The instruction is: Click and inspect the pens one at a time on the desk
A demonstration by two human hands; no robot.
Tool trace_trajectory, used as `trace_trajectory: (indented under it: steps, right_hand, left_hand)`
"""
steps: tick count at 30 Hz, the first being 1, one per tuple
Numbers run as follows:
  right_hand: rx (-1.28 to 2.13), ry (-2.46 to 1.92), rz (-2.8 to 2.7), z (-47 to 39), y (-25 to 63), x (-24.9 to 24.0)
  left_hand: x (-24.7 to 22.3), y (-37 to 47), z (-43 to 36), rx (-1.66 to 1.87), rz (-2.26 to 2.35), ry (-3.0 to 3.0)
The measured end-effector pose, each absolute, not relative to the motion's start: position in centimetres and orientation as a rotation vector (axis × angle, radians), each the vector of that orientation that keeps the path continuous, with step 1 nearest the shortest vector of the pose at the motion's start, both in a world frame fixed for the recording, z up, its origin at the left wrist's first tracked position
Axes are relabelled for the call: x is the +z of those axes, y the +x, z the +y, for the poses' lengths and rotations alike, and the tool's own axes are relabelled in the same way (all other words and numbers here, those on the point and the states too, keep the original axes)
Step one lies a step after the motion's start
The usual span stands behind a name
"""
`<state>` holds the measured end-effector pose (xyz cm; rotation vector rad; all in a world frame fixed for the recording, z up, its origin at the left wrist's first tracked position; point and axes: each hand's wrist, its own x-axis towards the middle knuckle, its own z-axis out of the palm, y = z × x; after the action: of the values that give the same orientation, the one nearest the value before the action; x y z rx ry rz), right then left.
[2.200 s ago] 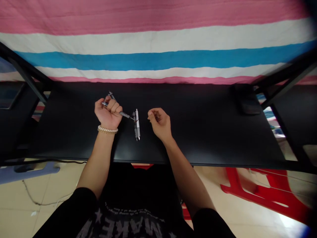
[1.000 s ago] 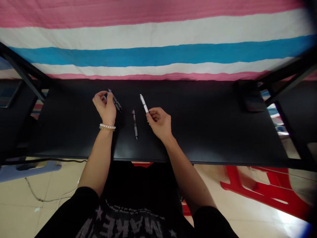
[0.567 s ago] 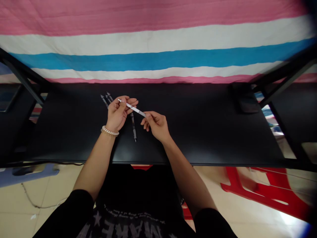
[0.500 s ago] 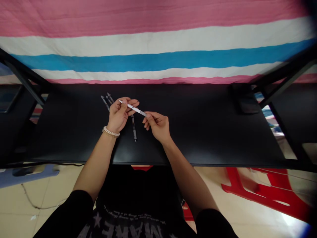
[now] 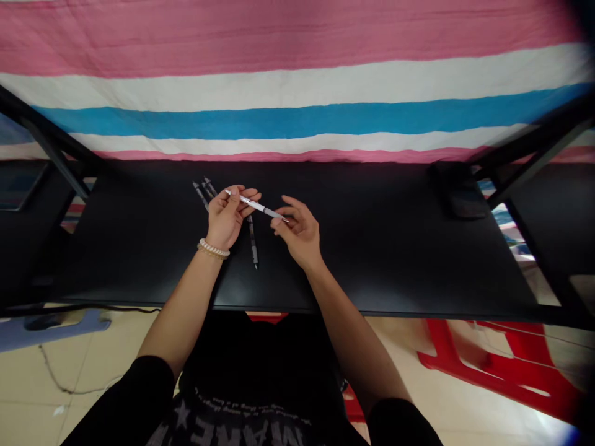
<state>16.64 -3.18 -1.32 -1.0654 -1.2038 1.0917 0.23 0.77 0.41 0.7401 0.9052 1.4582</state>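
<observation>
A white pen [image 5: 252, 203] with a grey grip slants between my hands above the desk. My left hand [image 5: 226, 217] grips its upper end, thumb pressed on the barrel and other fingers stretched out beneath. The pen's pointed tip reaches my right hand [image 5: 300, 235], whose fingers are loosely curved and spread around it. Whether the right thumb touches the tip is hard to tell. Behind and below my left hand lie dark pens: two at its upper left [image 5: 201, 195], [image 5: 209, 186], and one with a grey grip [image 5: 253, 244] between my wrists, partly hidden by the hand.
The black desk [image 5: 381, 248] runs wide beneath my hands. A dark object [image 5: 465, 198] sits at its far right. Striped cloth [image 5: 297, 118] hangs along the back edge, with black metal frame bars at both sides. A red stool [image 5: 493, 365] stands on the floor at the right.
My right fingers have loosened from the pen's grip end and spread apart, so the tip now shows. The left hand still holds the pen. The view has shifted slightly.
</observation>
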Motion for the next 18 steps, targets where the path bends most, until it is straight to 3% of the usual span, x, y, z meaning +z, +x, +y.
trace_trajectory:
  steps: [10,18]
  right_hand:
    - [1.160,-1.096,-1.106,-2.97,16.47,-1.67]
    - [0.793,-1.096,-1.248,-3.72,15.96,-1.49]
  left_hand:
    - [0.17,0.08,0.99,1.462,0.901,0.735]
    - [-0.32,0.30,1.24,1.536,0.923,0.685]
